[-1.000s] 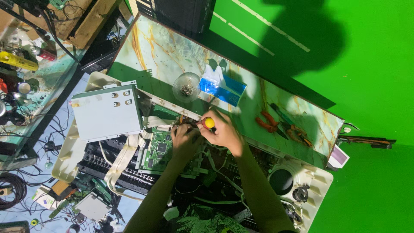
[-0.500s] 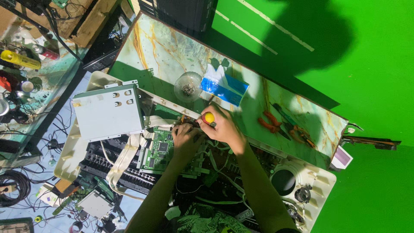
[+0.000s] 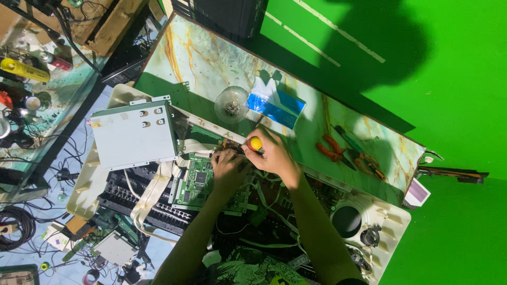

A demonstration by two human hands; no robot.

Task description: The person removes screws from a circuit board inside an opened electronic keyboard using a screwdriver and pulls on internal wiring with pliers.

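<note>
Blue-white package — beside right hand.

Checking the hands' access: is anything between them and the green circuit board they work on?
Nothing visible. The left hand rests on the green circuit board, and the right hand holds a yellow-capped screwdriver at its edge.

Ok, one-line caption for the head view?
Right hand grips a yellow-handled screwdriver beside the left hand over a green circuit board in an opened device.

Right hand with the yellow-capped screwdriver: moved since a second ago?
No. The right hand keeps the screwdriver just below the clear bowl, at the circuit board; small offsets match head camera drift.
</note>
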